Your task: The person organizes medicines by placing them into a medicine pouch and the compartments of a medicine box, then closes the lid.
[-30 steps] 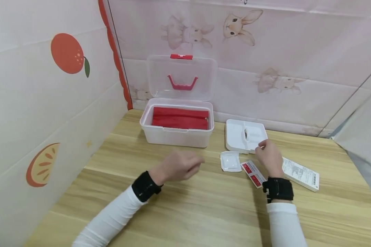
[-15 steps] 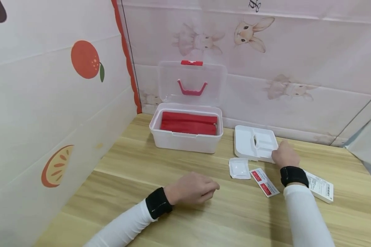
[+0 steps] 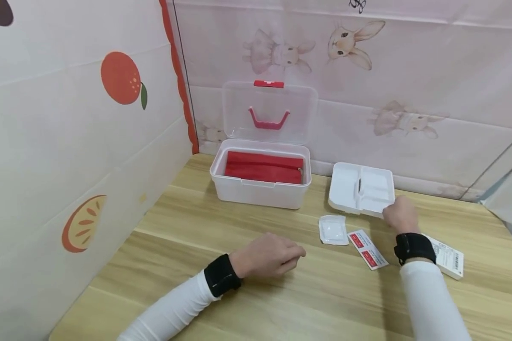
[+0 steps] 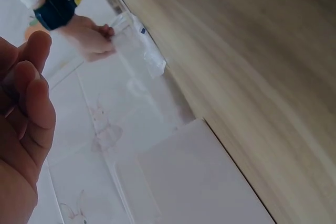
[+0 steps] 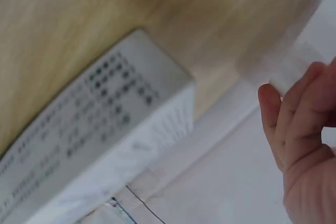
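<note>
— What could go wrong on this table [image 3: 307, 303]?
— The largest thing is the half-clear box [image 3: 260, 194], upper middle of the frame. The white tray [image 3: 345, 187] is to its right, right of the centre. The right hand [image 3: 401, 215] pinches this tray only near its near right corner, so I think it could twist or slip. If it swings to the left, it may knock the box.
— And the left hand [image 3: 269, 255]?
— It is in the lower middle, away from the tray. Its fingers are loosely curled and narrow; I see nothing in them. It gives no support.
— The smaller things?
— The carton [image 3: 448, 258], at the right, lies close by the wrist band [image 3: 415, 247], so the arm could push it. The red-and-white card [image 3: 368, 249] and then the small packet [image 3: 333, 230] are in front of the tray; a falling edge may land on them.
— How does the tray look?
— It is shallow, with rounded corners: one wide part at left, smaller parts at right, a narrow dark slot between. It seems tilted; whether the far edge touches the table, I cannot tell.
</note>
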### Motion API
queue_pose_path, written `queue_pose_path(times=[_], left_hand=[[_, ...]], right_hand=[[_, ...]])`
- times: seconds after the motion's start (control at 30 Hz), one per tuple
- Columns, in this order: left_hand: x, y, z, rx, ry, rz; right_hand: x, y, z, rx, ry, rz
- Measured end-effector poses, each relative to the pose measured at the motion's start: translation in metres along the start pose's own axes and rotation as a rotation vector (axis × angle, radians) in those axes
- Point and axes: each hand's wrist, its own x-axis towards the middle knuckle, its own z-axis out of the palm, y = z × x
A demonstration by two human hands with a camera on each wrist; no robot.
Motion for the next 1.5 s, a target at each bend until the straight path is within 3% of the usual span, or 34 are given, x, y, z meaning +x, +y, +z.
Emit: queue_pose_path(times=[0.1,0.17,0.3,0.4,0.53,0.63,0.73,0.83,0.93,1.1,1.5], left_hand=[[0.0,-0.001,0.001,-0.006,0.01,-0.032],[0.0,-0.003,0.001,-0.033,-0.003,-0.09],[-0.001,-0.008,-0.002,-0.138,-0.039,-0.282],[-0.005,-0.012,-0.011,-0.25,-0.022,-0.415],[-0.009,-0.015,-0.023,-0.345,0.004,-0.532],[-0.011,-0.019,-0.027,-0.323,-0.048,-0.641],[-0.012,-0.025,-0.023,-0.256,-0.143,-0.727],[-0.016,-0.03,-0.015,-0.206,-0.232,-0.756],[-0.018,-0.032,-0.01,-0.189,-0.276,-0.765],[-0.017,-0.029,-0.01,-0.199,-0.322,-0.751],[-0.016,-0.019,-0.014,-0.195,-0.379,-0.699]], right_hand=[[-0.018,-0.003,-0.01,0.02,0.059,-0.056],[-0.035,-0.007,-0.015,0.048,0.064,-0.083],[-0.081,-0.023,-0.022,0.108,-0.007,-0.083],[-0.118,-0.038,-0.021,0.126,-0.064,-0.078],[-0.161,-0.057,-0.007,0.153,-0.132,-0.047],[-0.182,-0.066,0.011,0.194,-0.181,-0.012],[-0.194,-0.071,0.028,0.22,-0.243,0.006],[-0.198,-0.075,0.038,0.188,-0.29,-0.007],[-0.198,-0.077,0.04,0.083,-0.31,-0.073],[-0.196,-0.079,0.037,-0.066,-0.353,-0.174],[-0.205,-0.079,0.029,-0.193,-0.392,-0.248]])
